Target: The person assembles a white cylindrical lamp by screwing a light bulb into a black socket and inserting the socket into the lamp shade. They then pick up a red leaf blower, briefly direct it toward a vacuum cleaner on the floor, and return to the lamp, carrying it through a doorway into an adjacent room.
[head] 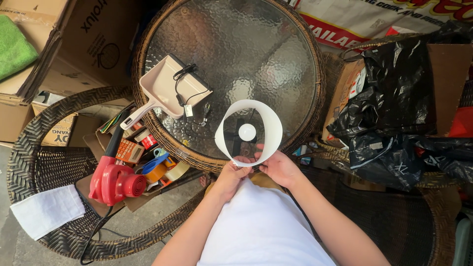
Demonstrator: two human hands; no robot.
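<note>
Currently, head view: your left hand (pixel 232 173) and right hand (pixel 277 166) both pinch the near rim of the white lampshade (pixel 249 132), ringed around a lit bulb (pixel 247 131) above the glass table (pixel 236 44); thin rim could buckle, or tilt against the bulb.

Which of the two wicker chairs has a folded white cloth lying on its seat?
The wicker chair left of the round table; a white cloth lies on it. The other holds black bags.

Round wicker-rimmed glass table (pixel 256 39) with pink dustpan (pixel 165 86) and black cable (pixel 189 96).
</note>
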